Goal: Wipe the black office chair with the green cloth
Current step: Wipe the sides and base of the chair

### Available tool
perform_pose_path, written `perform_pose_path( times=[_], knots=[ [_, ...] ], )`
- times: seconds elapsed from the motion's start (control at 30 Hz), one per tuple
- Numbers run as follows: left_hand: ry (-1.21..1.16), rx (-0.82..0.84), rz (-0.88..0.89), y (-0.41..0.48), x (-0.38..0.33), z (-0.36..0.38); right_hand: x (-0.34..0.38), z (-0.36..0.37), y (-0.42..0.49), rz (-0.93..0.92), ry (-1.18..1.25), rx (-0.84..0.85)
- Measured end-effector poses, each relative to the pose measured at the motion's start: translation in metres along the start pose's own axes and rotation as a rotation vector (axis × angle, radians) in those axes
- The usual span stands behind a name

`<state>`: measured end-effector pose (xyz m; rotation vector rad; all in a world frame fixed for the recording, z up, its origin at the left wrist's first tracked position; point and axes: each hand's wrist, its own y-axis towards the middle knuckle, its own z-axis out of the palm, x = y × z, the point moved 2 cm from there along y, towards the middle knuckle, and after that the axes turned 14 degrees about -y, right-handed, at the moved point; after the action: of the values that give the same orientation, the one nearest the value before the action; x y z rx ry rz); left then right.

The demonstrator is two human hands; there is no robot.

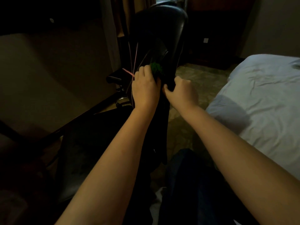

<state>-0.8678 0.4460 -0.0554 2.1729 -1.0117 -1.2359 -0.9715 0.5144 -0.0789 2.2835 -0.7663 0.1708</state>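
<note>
Reaching forward side by side: two bare forearms (113, 159). At centre, left hand (145, 88), fingers curled, gripping green cloth (156, 67) and pressing it against the lower back of black office chair (168, 23). Just beside it, right hand (181, 91), fingers and thumb curled round the chair back's dark edge. Left of the cloth, pink cords (135, 57) hanging near an armrest (114, 77). To the right, white bed (259, 95); beyond, patterned carpet (203, 75); farthest, curtain (126, 13).

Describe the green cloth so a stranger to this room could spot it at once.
Left of the white bed stands the black office chair, its tall back in mid-frame. Against the lower part of that back, the left hand holds the green cloth. It is the only bright green thing, a small bunched wad among black surfaces.
</note>
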Motion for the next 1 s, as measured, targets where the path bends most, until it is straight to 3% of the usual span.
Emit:
perform_pose_path(
  times=[0.63, 1.0],
  knots=[
    [-0.041, 0.109, -0.176, -0.072, 0.058, 0.010, -0.001, -0.004, -0.009, -0.016, 0.010, -0.037],
    [-0.020, 0.313, -0.339, -0.090, 0.072, -0.008, -0.004, -0.003, -0.012, -0.004, 0.009, 0.019]
  ],
)
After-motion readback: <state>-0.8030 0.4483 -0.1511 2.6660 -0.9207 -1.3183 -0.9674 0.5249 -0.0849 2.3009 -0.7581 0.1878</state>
